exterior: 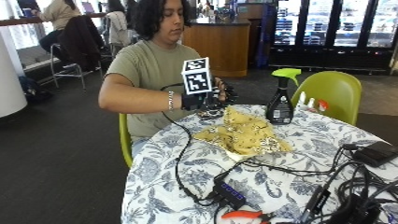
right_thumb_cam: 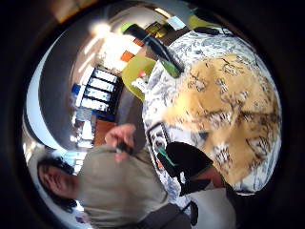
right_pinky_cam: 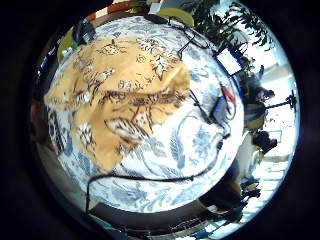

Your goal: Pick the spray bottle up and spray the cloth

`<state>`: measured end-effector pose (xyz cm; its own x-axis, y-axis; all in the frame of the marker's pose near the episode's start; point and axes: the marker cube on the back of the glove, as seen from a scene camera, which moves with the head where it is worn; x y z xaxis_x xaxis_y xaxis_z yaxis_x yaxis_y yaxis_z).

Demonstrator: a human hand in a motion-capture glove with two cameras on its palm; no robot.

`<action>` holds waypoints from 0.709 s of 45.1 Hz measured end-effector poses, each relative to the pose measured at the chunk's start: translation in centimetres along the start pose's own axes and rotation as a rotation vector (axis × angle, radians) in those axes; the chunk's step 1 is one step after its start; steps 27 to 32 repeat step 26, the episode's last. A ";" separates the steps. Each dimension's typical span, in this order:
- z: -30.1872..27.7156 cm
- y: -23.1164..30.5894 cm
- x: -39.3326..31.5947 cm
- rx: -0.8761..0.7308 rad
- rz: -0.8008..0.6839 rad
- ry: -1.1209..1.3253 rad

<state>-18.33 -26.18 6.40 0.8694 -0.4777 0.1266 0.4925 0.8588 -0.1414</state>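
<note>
Still at the approach: our black-gloved grip (exterior: 219,97) hovers fingers relaxed, empty, over crumpled yellow patterned cloth (exterior: 245,131); dark green-triggered spray bottle (exterior: 281,99) stands well beyond. We next reach across.

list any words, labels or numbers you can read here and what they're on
None can be read.
Spray bottle: its dark body carries a label, too small and blurred to read.
Black hub on the tablecloth: a row of blue lights, no legible print.
Cloth: a dark pattern only, no lettering.
Fridges behind the person: contents show, no readable signs.
</note>
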 end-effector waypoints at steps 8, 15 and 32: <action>-1.1 5.8 -2.0 -0.043 -0.114 0.089; -0.6 8.8 -2.4 -0.070 -0.113 0.087; 0.1 9.8 -2.0 -0.057 -0.082 0.127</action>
